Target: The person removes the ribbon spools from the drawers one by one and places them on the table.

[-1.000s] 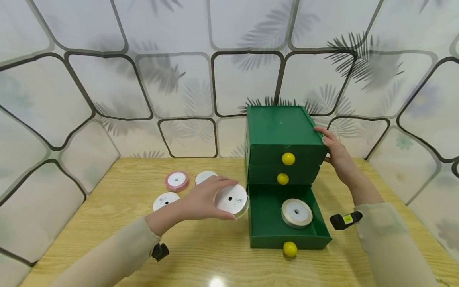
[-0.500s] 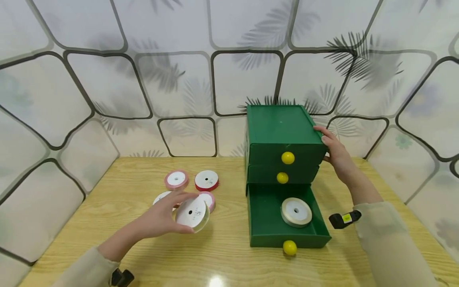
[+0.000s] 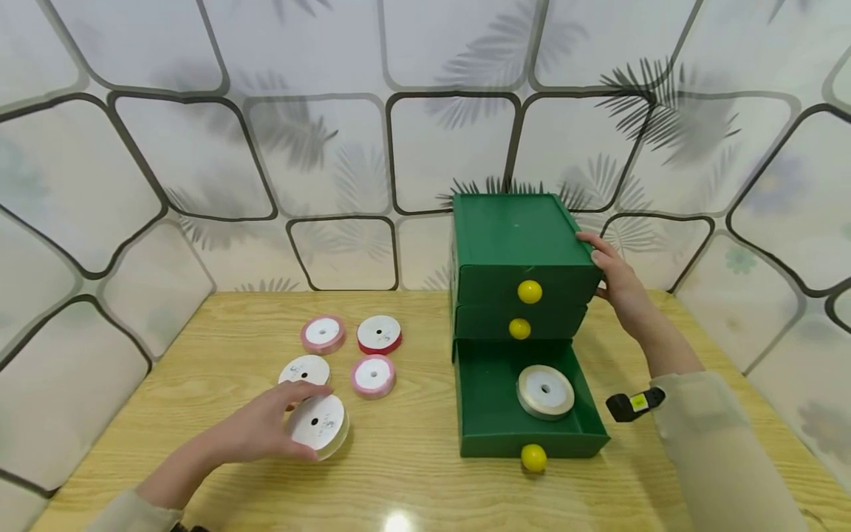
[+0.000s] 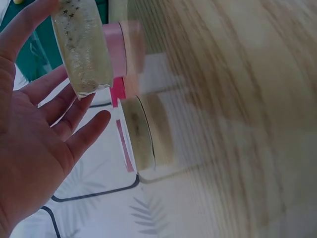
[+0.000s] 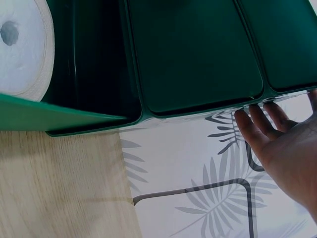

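My left hand (image 3: 255,427) holds a ribbon spool (image 3: 318,423) by its rim, between thumb and fingers, low over the table at left. Its ribbon is cream with small stars, as the left wrist view shows on the held spool (image 4: 83,49). Just behind it lies another white-faced ribbon spool (image 3: 304,372), partly covered by my fingers. My right hand (image 3: 623,287) rests against the right side and top edge of a green drawer cabinet (image 3: 518,229). In the right wrist view, the fingertips (image 5: 243,119) touch the cabinet's side.
The cabinet's bottom drawer (image 3: 482,414) is pulled out, with a cream ribbon spool (image 3: 545,391) inside. Two pink ribbon spools (image 3: 374,376) and a red one (image 3: 379,335) lie on the wooden table (image 3: 412,473). A patterned curtain (image 3: 346,162) stands behind.
My left hand has carried the spool leftward and toward me, from beside the drawer to in front of the other spools. The right hand stays on the cabinet.
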### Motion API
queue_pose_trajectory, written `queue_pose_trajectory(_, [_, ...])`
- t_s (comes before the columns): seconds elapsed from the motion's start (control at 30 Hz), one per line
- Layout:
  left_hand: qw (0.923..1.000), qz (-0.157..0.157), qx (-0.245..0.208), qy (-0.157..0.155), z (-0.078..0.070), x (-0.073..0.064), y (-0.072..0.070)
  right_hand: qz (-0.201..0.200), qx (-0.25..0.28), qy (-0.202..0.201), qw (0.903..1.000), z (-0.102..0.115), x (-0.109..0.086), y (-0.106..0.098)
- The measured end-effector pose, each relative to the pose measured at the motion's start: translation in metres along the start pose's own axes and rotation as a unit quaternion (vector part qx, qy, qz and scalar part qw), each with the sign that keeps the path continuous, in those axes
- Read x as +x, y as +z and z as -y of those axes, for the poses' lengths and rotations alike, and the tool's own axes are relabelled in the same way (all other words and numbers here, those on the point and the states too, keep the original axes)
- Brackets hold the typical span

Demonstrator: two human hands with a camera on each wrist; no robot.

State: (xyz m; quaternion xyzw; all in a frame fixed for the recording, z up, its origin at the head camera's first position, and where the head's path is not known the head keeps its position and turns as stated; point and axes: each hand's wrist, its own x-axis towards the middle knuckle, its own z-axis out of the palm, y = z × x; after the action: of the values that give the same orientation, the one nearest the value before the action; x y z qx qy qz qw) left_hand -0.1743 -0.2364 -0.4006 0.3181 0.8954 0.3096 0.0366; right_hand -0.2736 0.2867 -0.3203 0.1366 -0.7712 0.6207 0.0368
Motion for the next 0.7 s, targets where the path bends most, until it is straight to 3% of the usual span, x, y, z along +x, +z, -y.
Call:
queue_pose_trajectory(0.3, [0.9983, 0.014, 0.029, -0.048, 0.012, -0.014, -0.006, -0.002, -0.002, 0.002, 1.0000, -0.001, 0.001, 0.000])
queue_pose_trajectory(0.7, [0.9966, 0.033, 0.033, -0.068, 0.017, -0.016, -0.006, -0.001, -0.008, 0.007, 0.9999, 0.001, 0.000, 0.000])
